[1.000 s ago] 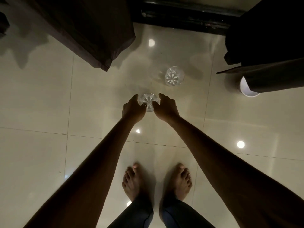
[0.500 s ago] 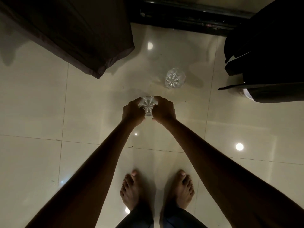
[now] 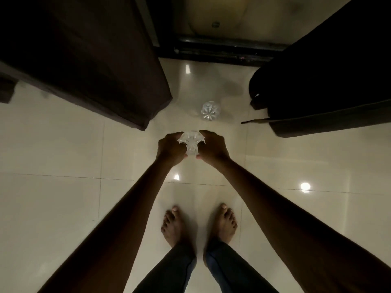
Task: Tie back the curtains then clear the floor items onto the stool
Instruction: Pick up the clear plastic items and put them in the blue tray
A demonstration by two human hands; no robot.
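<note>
A clear cut-glass tumbler (image 3: 192, 142) hangs above the tiled floor, gripped from both sides. My left hand (image 3: 170, 150) curls round its left side and my right hand (image 3: 212, 148) curls round its right side. A second clear glass (image 3: 209, 110) stands on the floor just beyond, a little to the right. Dark curtain (image 3: 95, 66) hangs at the left, and another dark curtain (image 3: 330, 66) hangs at the right. The stool is not in view.
A dark door track (image 3: 222, 53) runs across the top. A dark flat edge (image 3: 330, 125) juts in from the right under the curtain. My bare feet (image 3: 198, 225) stand on the glossy cream tile floor (image 3: 63, 166), which reflects ceiling lights.
Both hands have lifted the glass toward the camera, and the view has risen and tilted forward. The white round object at the right has dropped out of sight behind the dark edge.
</note>
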